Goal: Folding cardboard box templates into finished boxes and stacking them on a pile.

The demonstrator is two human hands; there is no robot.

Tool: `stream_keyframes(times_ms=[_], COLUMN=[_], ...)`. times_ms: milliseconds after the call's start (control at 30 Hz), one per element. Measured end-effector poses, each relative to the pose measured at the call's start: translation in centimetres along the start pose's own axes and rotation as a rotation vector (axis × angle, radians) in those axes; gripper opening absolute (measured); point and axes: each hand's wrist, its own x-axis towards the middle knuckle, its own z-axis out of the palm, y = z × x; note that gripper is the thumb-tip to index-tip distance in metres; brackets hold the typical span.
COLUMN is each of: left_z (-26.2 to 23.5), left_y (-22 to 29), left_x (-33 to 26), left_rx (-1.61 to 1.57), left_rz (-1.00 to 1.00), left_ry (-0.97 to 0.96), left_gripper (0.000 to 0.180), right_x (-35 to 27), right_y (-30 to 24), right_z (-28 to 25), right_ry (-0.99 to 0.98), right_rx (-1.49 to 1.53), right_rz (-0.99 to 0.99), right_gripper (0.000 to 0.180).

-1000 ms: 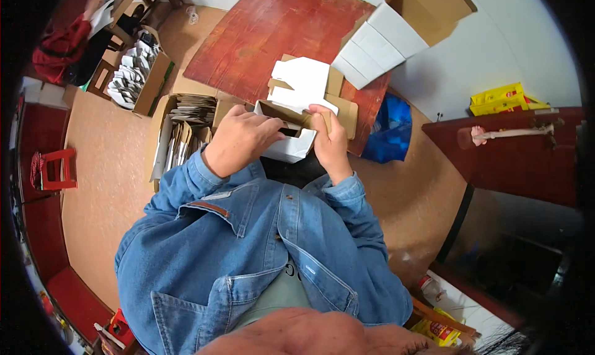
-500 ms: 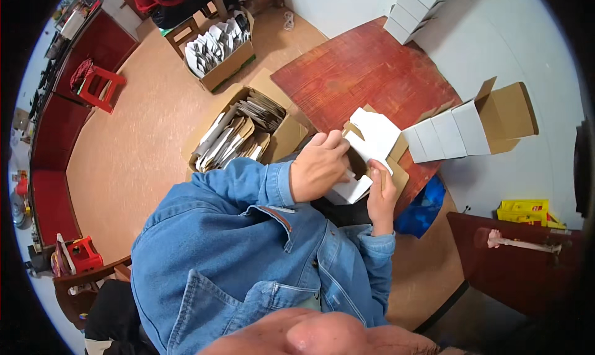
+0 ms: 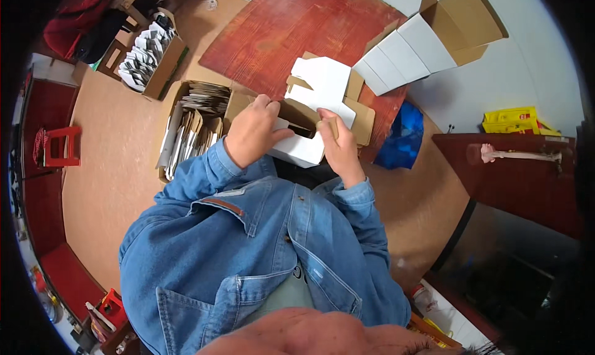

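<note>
A partly folded white cardboard box (image 3: 300,149), brown inside, sits at the near edge of the red wooden table. Its top is open, and a white flap (image 3: 328,79) lies spread out behind it on the tabletop. My left hand (image 3: 253,131) grips the box's left end, fingers over the rim and thumb along the front wall. At the right end my right hand (image 3: 341,145) pinches the wall and a side flap between thumb and fingers. Part of the box's inside is hidden by my hands.
White boxes (image 3: 396,61) stand in a row at the table's right, the end one with brown flaps open. Left of the table (image 3: 266,33), a carton (image 3: 167,129) holds folded cardboard pieces; another carton (image 3: 167,64) stands farther back. A blue bag (image 3: 400,138) hangs by the table's right edge.
The view has shifted, so the table appears farther left. The box's front wall now stands straighter, and my left hand has moved from over the box to its left end.
</note>
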Motion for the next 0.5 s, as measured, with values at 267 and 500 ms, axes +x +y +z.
stream_keyframes(times_ms=[267, 500], left_z=[0.5, 2.0], left_y=[0.3, -1.7], left_x=[-0.6, -3.0], left_rx=[-0.182, -0.227], left_rz=[0.234, 0.368], left_ry=[0.138, 0.041], left_gripper=[0.074, 0.067], right_x=[-0.9, -1.1], right_y=[0.3, 0.9], right_z=[0.5, 0.2], right_ry=[0.042, 0.020], right_rx=[-0.121, -0.074], right_rz=[0.016, 0.063], right_gripper=[0.031, 0.030])
